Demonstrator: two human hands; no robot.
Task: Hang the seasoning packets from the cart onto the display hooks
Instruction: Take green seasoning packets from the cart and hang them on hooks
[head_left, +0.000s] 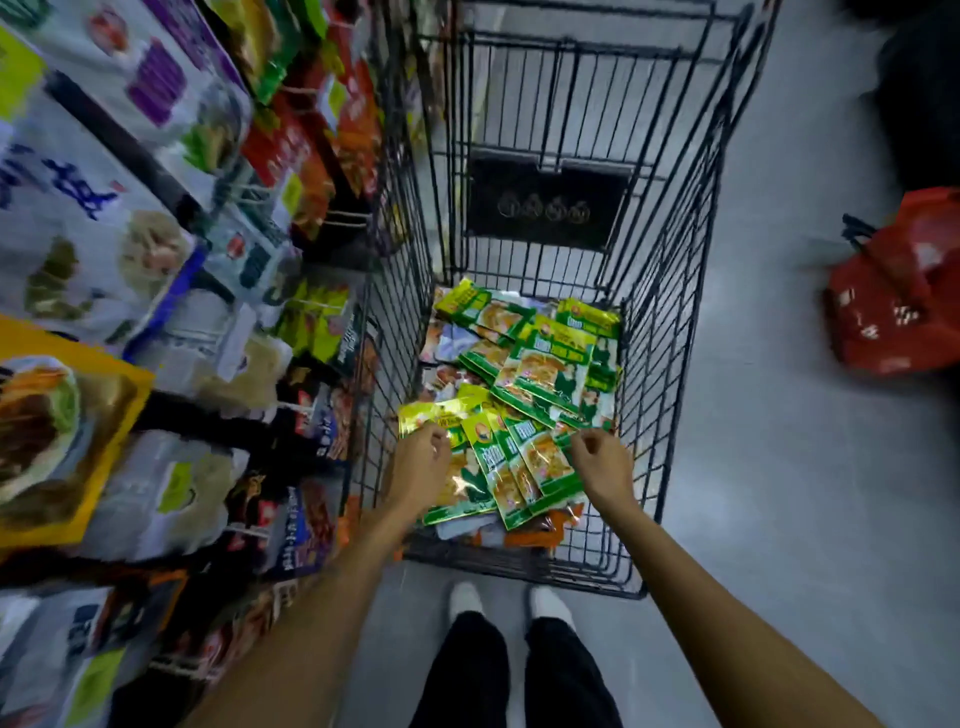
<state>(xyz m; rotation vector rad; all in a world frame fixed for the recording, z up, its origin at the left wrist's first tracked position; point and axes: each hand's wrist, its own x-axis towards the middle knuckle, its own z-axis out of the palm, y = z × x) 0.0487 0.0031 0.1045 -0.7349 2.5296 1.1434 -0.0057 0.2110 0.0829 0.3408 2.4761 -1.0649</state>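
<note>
A black wire cart stands in front of me with several green and yellow seasoning packets piled on its bottom. Both my hands reach down into the near end of the cart. My left hand has its fingers curled on the top edge of a yellow-green packet. My right hand pinches the corner of a fan of green packets. The display with hanging packets on hooks runs along the left of the cart.
Large bags of food fill the shelves at the far left. A red bag lies on the grey floor to the right of the cart. My legs and white shoes stand just behind the cart.
</note>
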